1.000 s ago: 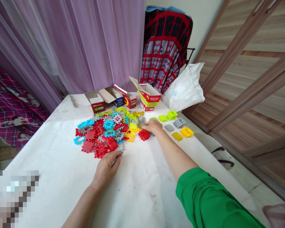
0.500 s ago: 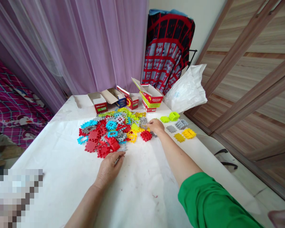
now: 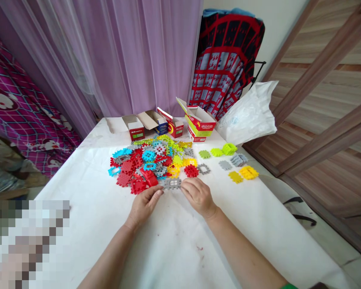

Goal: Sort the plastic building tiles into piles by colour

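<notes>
Just in front of the pile of toothed plastic building pieces (image 3: pixel 138 162), my two hands meet at some grey pieces. My right hand (image 3: pixel 201 197) pinches the right end of a grey window piece (image 3: pixel 173 183) that has a small four-pane opening. A plain grey piece (image 3: pixel 165 184) sits at its left edge, pinched by my left hand (image 3: pixel 146 205); whether the two are locked together I cannot tell. A red car-shaped piece (image 3: pixel 149 177) lies just beyond my left fingers. Behind my right hand are a red assembled block (image 3: pixel 191 170) and a grey open frame piece (image 3: pixel 203 169).
Open cardboard boxes (image 3: pixel 176 129) line the table's back edge, beside a white plastic bag (image 3: pixel 248 114). On the right lie yellow (image 3: pixel 249 172), grey (image 3: pixel 238 160) and lime (image 3: pixel 229 149) blocks with flat pieces near them. The white table (image 3: pixel 174 245) ends at the right before a wooden wardrobe (image 3: pixel 319 116).
My right hand has come from the pile's right side toward me and now holds the grey window piece against the one at my left hand. The view has shifted slightly.
</notes>
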The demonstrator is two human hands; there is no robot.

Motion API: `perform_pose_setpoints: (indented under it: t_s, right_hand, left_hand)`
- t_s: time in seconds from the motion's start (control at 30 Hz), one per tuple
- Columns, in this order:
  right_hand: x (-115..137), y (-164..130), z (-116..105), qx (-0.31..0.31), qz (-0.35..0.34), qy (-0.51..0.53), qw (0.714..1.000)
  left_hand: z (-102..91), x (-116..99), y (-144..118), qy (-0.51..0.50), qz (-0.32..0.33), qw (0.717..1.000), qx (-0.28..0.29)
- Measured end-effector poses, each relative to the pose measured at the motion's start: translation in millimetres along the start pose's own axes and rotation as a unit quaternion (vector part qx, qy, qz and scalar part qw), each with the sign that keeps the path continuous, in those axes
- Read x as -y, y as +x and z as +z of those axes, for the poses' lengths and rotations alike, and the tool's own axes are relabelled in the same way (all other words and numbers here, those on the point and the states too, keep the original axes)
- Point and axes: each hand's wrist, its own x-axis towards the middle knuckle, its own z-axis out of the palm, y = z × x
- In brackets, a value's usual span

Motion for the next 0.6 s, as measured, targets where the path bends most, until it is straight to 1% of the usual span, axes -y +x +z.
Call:
perform_pose_setpoints:
  t_s: [0.1,0.27,0.4,0.53,0.6]
  right_hand:
    - [11.6,4.0,6.7,0.009,-0.05,0.002,0.999]
    - [18.0,5.5,11.5,0.013,-0.07,0.013,0.997]
    - [21.6,3.6,12.9,0.033,-0.058,0.011,0.998]
    - [22.6,3.0,14.2,0.031,-0.029,0.027,0.999]
    - [21.7,2.6,14.2,0.027,-0.007,0.038,0.999]
  left_hand:
    - [-1.5,-7.3,-1.6,-0.078,-0.038,0.996,0.006]
    - [-3.1,-12.0,-1.5,-0.179,-0.107,0.978,-0.001]
    - [-3.2,-9.8,0.1,-0.228,-0.139,0.964,-0.003]
    - [-2.6,-8.2,1.2,-0.226,-0.14,0.964,-0.012]
    - [-2.1,-8.2,1.1,-0.214,-0.139,0.967,-0.008]
